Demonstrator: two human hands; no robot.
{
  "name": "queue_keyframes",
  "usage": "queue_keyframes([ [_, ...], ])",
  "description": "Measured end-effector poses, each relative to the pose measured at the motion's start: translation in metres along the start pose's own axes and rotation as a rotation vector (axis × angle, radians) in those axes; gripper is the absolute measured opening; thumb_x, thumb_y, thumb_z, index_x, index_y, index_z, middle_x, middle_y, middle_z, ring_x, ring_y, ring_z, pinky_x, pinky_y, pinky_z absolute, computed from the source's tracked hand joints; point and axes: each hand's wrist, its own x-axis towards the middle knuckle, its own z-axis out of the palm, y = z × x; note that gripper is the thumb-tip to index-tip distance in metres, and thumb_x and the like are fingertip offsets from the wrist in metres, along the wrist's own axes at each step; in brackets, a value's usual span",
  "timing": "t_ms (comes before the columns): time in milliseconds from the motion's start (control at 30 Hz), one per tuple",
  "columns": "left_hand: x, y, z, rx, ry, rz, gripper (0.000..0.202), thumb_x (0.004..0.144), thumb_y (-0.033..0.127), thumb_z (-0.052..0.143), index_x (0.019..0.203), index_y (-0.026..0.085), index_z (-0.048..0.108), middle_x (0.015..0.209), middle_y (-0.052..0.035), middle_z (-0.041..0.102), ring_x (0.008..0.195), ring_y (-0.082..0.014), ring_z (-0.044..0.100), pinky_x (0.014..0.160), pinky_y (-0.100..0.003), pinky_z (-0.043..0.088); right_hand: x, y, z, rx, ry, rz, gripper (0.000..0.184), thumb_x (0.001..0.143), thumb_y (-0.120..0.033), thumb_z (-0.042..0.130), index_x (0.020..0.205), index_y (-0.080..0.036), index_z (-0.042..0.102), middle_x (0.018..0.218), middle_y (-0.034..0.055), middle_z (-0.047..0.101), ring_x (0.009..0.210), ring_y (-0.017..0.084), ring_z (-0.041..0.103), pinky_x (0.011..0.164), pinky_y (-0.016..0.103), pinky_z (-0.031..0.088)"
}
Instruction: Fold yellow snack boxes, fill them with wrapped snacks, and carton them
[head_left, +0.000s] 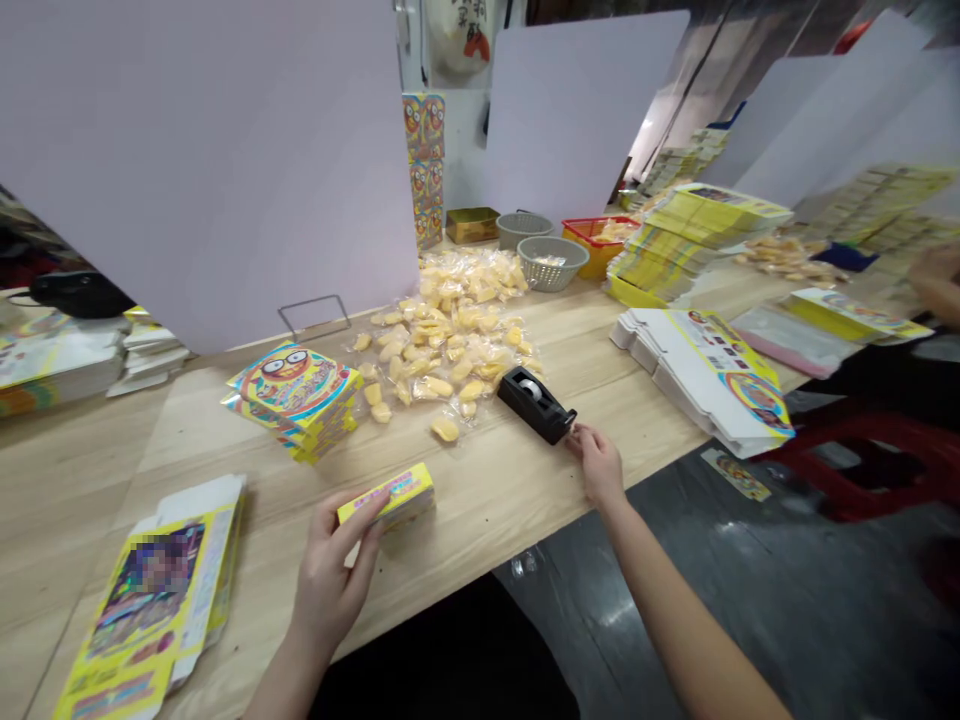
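My left hand (337, 565) is closed around a small yellow printed box (409, 487) at the table's front edge. At the cutter end of a black tape dispenser (536, 405), my right hand (600, 465) pinches the end of the tape; the strip itself is hardly visible. A roll of clear tape (529, 391) sits in the dispenser. Behind it lies a loose heap of yellow pieces in clear wrappers (450, 345). Left of the heap, several similar yellow boxes (300, 395) are stacked. Flattened yellow cartons (150, 600) lie to the left of my left hand.
Folded cartons (705, 375) lie on the right, before a tall carton stack (690, 240). Grey baskets (553, 262) and a red-rimmed basket (596, 245) stand at the back. A white partition (225, 150) rises behind the table. Another person's arm (937, 280) shows at far right.
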Motion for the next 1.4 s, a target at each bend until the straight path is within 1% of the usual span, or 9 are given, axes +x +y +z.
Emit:
queue_keyframes([
  [133, 0.000, 0.005, -0.004, 0.045, -0.020, 0.003, 0.043, 0.090, 0.009, 0.050, 0.128, 0.029, 0.055, 0.121, -0.0084, 0.047, 0.111, -0.0211, 0.051, 0.089, -0.036, 0.051, -0.060, -0.017, 0.011, -0.098, -0.052, -0.149, 0.032, 0.076, -0.048, 0.062, 0.085, -0.018, 0.069, 0.077, 0.0038, 0.063, 0.070, 0.018, 0.057, 0.070, 0.032, 0.050],
  [267, 0.000, 0.004, -0.003, 0.087, -0.005, 0.009, 0.041, 0.090, 0.007, 0.049, 0.125, 0.027, 0.054, 0.115, -0.0069, 0.051, 0.108, -0.0181, 0.054, 0.090, -0.033, 0.052, -0.134, -0.050, 0.044, -0.086, -0.416, -0.274, 0.033, 0.084, -0.042, 0.060, 0.106, -0.021, 0.070, 0.073, 0.0011, 0.062, 0.060, 0.014, 0.054, 0.057, 0.027, 0.048],
  [367, -0.001, 0.005, 0.000, 0.050, 0.083, -0.008, 0.029, 0.089, 0.010, 0.053, 0.115, 0.022, 0.053, 0.110, -0.0064, 0.056, 0.104, -0.0171, 0.057, 0.089, -0.033, 0.053, -0.179, -0.071, 0.081, 0.076, -0.634, -0.152, 0.056, 0.086, -0.040, 0.059, 0.138, -0.023, 0.047, 0.069, -0.0021, 0.061, 0.058, 0.013, 0.054, 0.054, 0.026, 0.049],
  [467, -0.003, 0.007, 0.002, 0.006, 0.154, -0.020, 0.021, 0.087, 0.011, 0.057, 0.104, 0.019, 0.049, 0.106, -0.0068, 0.059, 0.100, -0.0167, 0.060, 0.085, -0.032, 0.054, -0.204, -0.081, 0.112, 0.181, -0.647, -0.079, 0.072, 0.086, -0.037, 0.059, 0.149, -0.021, 0.027, 0.068, -0.0030, 0.063, 0.058, 0.014, 0.055, 0.056, 0.027, 0.050],
  [633, -0.012, 0.000, 0.007, 0.031, 0.159, 0.047, 0.024, 0.087, 0.011, 0.055, 0.109, 0.021, 0.051, 0.110, -0.0076, 0.056, 0.101, -0.0175, 0.059, 0.083, -0.033, 0.055, -0.210, -0.082, 0.129, 0.102, -0.617, -0.130, 0.068, 0.087, -0.035, 0.057, 0.147, -0.018, 0.029, 0.071, -0.0001, 0.067, 0.065, 0.017, 0.061, 0.059, 0.030, 0.051],
  [833, -0.019, -0.006, 0.009, 0.095, -0.017, 0.019, 0.031, 0.091, 0.022, 0.052, 0.118, 0.031, 0.063, 0.119, -0.0075, 0.053, 0.108, -0.0244, 0.056, 0.087, -0.040, 0.053, -0.208, -0.080, 0.126, -0.044, -0.564, -0.203, 0.064, 0.086, -0.031, 0.055, 0.145, -0.020, 0.032, 0.070, -0.0013, 0.068, 0.069, 0.019, 0.065, 0.064, 0.032, 0.052],
  [1133, -0.010, -0.003, 0.001, 0.014, -0.076, -0.020, 0.039, 0.092, 0.019, 0.046, 0.129, 0.028, 0.056, 0.119, -0.0094, 0.051, 0.111, -0.0226, 0.054, 0.091, -0.038, 0.051, -0.203, -0.066, 0.127, 0.030, -0.604, -0.124, 0.073, 0.081, -0.033, 0.064, 0.144, -0.020, 0.029, 0.074, 0.0003, 0.071, 0.074, 0.020, 0.068, 0.077, 0.039, 0.054],
  [1233, 0.004, 0.010, -0.002, -0.129, -0.056, -0.127, 0.033, 0.093, 0.019, 0.043, 0.121, 0.022, 0.060, 0.112, -0.0096, 0.051, 0.107, -0.0199, 0.054, 0.092, -0.036, 0.050, -0.200, -0.066, 0.127, 0.029, -0.614, -0.102, 0.071, 0.081, -0.033, 0.065, 0.142, -0.019, 0.032, 0.074, 0.0014, 0.072, 0.073, 0.021, 0.068, 0.076, 0.039, 0.053],
  [1400, 0.021, 0.024, 0.006, -0.202, 0.004, -0.287, 0.014, 0.088, 0.030, 0.059, 0.094, 0.019, 0.064, 0.092, -0.0044, 0.053, 0.089, -0.0171, 0.058, 0.079, -0.030, 0.052, -0.195, -0.074, 0.127, -0.070, -0.589, -0.143, 0.069, 0.081, -0.037, 0.065, 0.141, -0.017, 0.036, 0.067, -0.0002, 0.070, 0.066, 0.020, 0.066, 0.071, 0.035, 0.052],
])
